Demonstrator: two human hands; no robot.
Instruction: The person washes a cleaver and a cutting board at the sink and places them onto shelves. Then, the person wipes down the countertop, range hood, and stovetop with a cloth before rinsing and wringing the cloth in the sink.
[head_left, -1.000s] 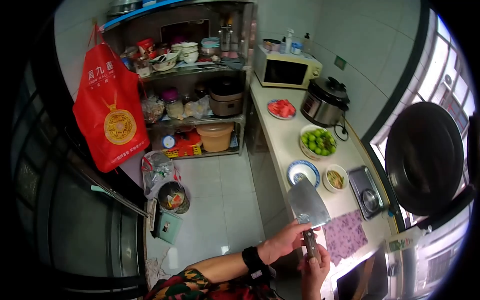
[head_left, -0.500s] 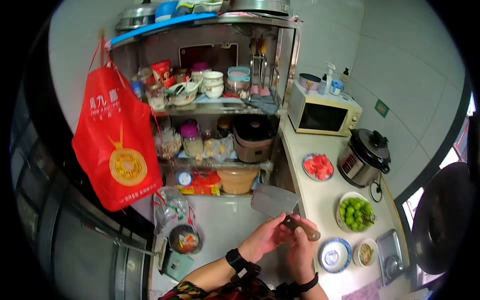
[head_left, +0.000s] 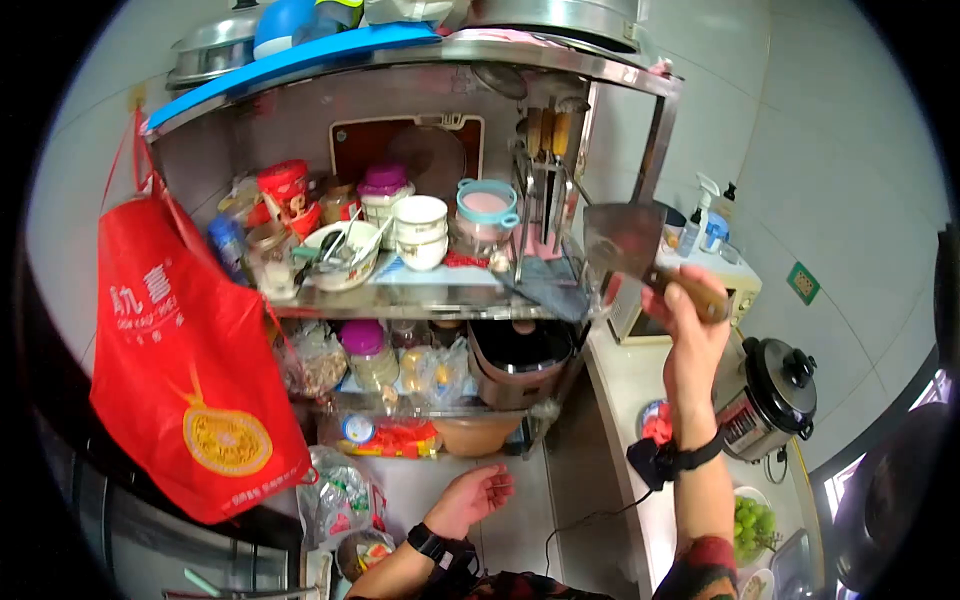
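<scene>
My right hand [head_left: 692, 325] is raised in front of the microwave, closed round the wooden handle of a cleaver [head_left: 625, 240]. The broad blade points left, just right of the knife rack [head_left: 545, 205] on the upper shelf, where several yellow and brown handles stand upright. Low in the middle, my left hand [head_left: 475, 500] is empty over the floor, its fingers apart and slightly curled. Stacked white bowls [head_left: 421, 232] and a blue-handled pot [head_left: 487, 205] sit on the shelf left of the rack.
The metal shelf edge [head_left: 430, 300] runs across the middle. A red apron [head_left: 190, 350] hangs at the left. On the right counter are a microwave [head_left: 740, 290], an electric cooker [head_left: 770, 400], red food [head_left: 657, 424] and a bowl of green fruit [head_left: 752, 525]. A waste bin [head_left: 362, 552] stands below.
The cleaver has gone from both hands over the counter to my right hand alone, up near the shelf. My left hand has let go and lowered. The view has turned towards the shelves.
</scene>
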